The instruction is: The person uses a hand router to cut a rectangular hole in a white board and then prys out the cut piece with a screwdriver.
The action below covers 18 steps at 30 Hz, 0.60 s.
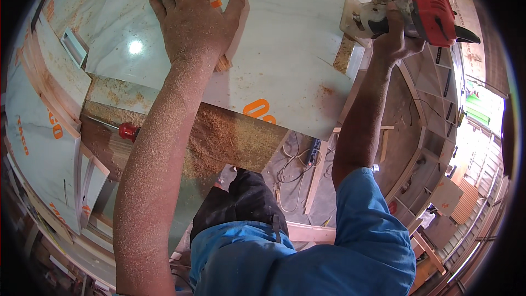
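Note:
My left hand [195, 24] lies flat with its fingers spread on a white marble-patterned board [290, 49] with orange print. A short wooden strip [236, 38] lies under the thumb side of that hand. Fine sawdust coats my left forearm. At the board's right edge, my right hand [393, 38] is wrapped around a trim router [435, 19] with a red motor housing. The router's pale base plate [353, 21] is at the board's edge, by a notch with bare brown wood. The bit cannot be seen.
Below the board, sawdust [219, 137] covers a brown panel beside a red-handled screwdriver [129, 131]. Printed panels [44, 115] stand at the left. Cables and a blue power strip [314, 152] lie on the floor. Cabinet frames [438, 93] curve along the right.

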### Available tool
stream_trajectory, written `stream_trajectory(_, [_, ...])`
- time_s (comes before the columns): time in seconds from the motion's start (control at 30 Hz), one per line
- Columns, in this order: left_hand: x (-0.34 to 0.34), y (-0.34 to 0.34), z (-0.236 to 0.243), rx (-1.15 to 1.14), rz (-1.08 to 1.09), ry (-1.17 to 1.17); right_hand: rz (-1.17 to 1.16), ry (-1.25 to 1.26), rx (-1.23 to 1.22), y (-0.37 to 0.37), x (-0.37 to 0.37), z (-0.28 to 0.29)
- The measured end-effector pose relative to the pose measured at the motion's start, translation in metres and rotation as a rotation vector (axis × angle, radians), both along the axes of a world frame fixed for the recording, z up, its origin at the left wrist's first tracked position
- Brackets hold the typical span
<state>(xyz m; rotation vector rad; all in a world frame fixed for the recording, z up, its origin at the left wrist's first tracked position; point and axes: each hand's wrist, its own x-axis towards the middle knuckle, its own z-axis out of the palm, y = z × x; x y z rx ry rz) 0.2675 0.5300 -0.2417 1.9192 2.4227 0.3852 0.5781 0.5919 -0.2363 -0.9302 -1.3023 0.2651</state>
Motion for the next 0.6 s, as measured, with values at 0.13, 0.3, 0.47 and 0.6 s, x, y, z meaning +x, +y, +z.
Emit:
stream_trajectory(0.13, [-0.003, 0.004, -0.012, 0.037, -0.011, 0.008, 0.017, 0.1, 0.032, -0.003, 0.001, 0.0])
stream_trajectory(0.3, [-0.009, 0.009, -0.036, 0.124, -0.056, 0.079, -0.008, 0.126, 0.073, -0.008, 0.0, 0.001])
stream_trajectory(0.47, [-0.019, 0.009, -0.049, 0.238, -0.087, 0.166, -0.069, 0.035, 0.048, -0.044, -0.022, -0.001])
stream_trajectory(0.6, [-0.018, 0.01, -0.042, 0.246, -0.135, 0.129, -0.11, 0.01, 0.034, -0.08, -0.04, 0.011])
